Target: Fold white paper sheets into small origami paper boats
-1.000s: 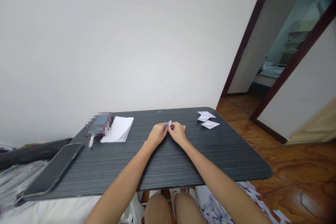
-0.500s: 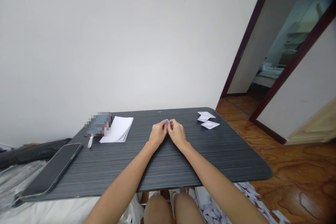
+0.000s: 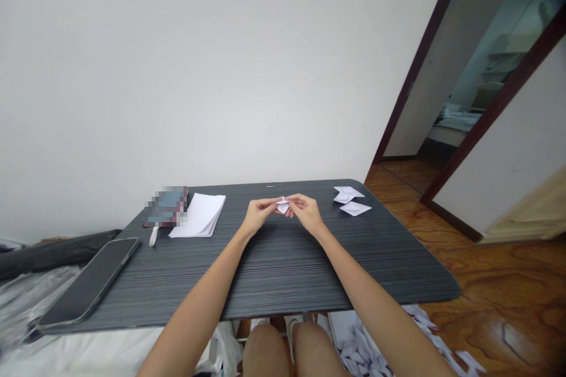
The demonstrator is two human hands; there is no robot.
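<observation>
A small folded white paper (image 3: 283, 206) is held between both hands above the far middle of the dark table. My left hand (image 3: 259, 213) is closed, its thumb and fingers pinching the paper's left side. From the right, my right hand (image 3: 306, 212) pinches the other side, with some fingertips showing below the paper. The paper's creased front points down toward me. Several folded white paper pieces (image 3: 354, 208) with pointed ends lie to the right of my hands.
A stack of white paper sheets (image 3: 201, 215) lies left on the table (image 3: 283, 283), beside a blurred-out object (image 3: 167, 206) with a white strap. A phone (image 3: 91, 283) rests at the left edge. Many folded papers (image 3: 360, 344) are heaped below the table. A white wall rises behind.
My hands have moved apart and turned flatter, with the wrists spread wider. More of the folded paper now shows between my fingers. The pieces on the table have stayed put.
</observation>
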